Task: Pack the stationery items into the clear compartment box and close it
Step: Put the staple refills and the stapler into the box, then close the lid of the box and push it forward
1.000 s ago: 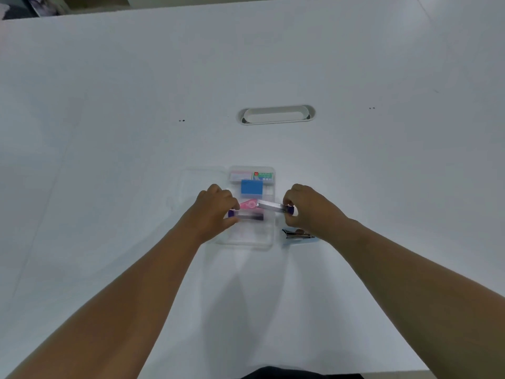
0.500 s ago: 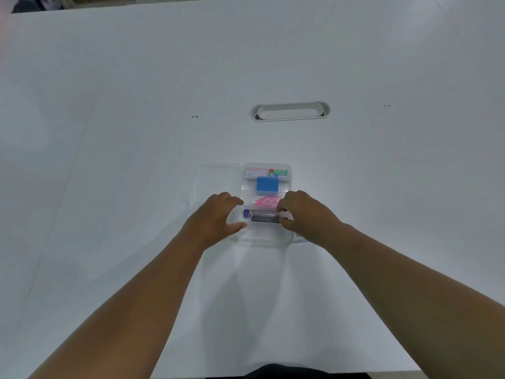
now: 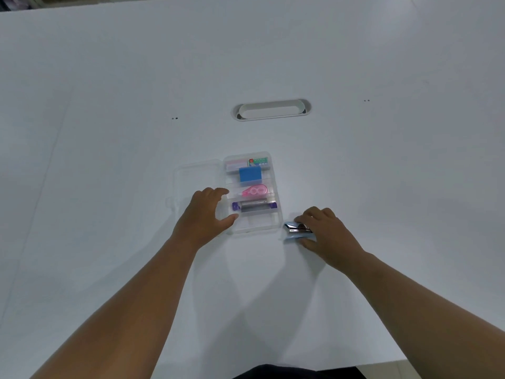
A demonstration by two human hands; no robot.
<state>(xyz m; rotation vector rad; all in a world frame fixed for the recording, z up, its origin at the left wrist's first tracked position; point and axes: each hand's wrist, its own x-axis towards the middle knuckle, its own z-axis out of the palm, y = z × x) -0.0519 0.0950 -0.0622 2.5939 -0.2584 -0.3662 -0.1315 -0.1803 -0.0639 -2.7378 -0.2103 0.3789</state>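
Observation:
A clear compartment box (image 3: 278,214) lies open on the white table, its lid (image 3: 198,176) folded out flat to the left. Inside, from far to near, are a staples packet (image 3: 258,161), a blue block (image 3: 250,174), a pink correction tape (image 3: 254,191) and a grey tube with purple ends (image 3: 254,205). The nearest compartment looks bare. My left hand (image 3: 203,214) rests on the box's left edge, fingers spread, thumb at the near left corner. To the right of the box, my right hand (image 3: 323,229) closes around a small light-blue stapler (image 3: 296,231) on the table.
A white oval cable slot (image 3: 271,110) is set into the table beyond the box. Two pairs of small dark dots (image 3: 175,118) mark the tabletop left and right. The table's near edge (image 3: 377,363) runs just in front of me.
The purple-ended tube went from both hands into the box. My right hand then moved right, off the box, and closed on the stapler. My left hand stayed at the box's left edge.

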